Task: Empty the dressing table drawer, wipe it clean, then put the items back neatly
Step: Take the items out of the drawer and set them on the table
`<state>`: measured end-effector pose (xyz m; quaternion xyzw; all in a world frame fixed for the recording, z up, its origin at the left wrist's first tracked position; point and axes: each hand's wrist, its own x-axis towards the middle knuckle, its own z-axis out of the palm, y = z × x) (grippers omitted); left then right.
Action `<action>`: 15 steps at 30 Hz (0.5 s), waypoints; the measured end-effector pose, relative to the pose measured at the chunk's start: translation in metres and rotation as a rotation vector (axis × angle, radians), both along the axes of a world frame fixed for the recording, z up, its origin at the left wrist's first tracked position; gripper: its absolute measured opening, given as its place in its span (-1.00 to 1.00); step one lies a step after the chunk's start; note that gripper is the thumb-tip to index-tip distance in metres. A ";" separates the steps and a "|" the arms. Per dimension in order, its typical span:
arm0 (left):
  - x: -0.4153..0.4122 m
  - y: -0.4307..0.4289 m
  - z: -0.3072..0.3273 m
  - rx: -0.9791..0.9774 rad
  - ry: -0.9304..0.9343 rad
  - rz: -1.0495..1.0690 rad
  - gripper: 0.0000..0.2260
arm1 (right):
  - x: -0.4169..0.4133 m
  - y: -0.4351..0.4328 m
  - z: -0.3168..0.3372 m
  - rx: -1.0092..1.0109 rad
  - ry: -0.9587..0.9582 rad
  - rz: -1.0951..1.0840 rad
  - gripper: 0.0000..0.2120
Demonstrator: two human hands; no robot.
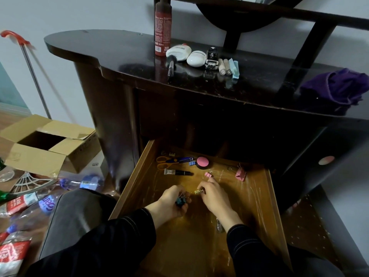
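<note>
Left hand (172,200) and right hand (212,194) are bare. Left sleeve (111,236) and right sleeve (251,250), at 6 o'clock, are long and black, with pale stitching lines round the 2 cuffs. At 8 o'clock, dark grey trousers (75,212) cover a knee.

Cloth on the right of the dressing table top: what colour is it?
The cloth is purple, seen best in the head view.

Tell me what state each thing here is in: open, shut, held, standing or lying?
drawer: pulled open
left hand: grips dark binder clips
right hand: pinches a small pale clip
scissors: lying flat in the drawer, blades closed
large pink clip: lying loose in the drawer
red bottle: upright on the tabletop
cardboard box: open, flaps out
purple cloth: crumpled on the tabletop
</note>
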<state>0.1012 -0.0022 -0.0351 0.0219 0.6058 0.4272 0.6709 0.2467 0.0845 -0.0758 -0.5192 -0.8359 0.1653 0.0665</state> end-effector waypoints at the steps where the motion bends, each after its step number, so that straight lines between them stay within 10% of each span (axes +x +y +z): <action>1: 0.000 0.000 0.001 -0.005 -0.001 0.005 -0.86 | 0.002 0.000 0.001 -0.011 0.025 -0.013 -0.81; 15: 0.002 -0.010 0.026 -0.050 -0.168 0.137 -0.83 | 0.013 0.002 0.001 -0.244 0.248 -0.103 -0.78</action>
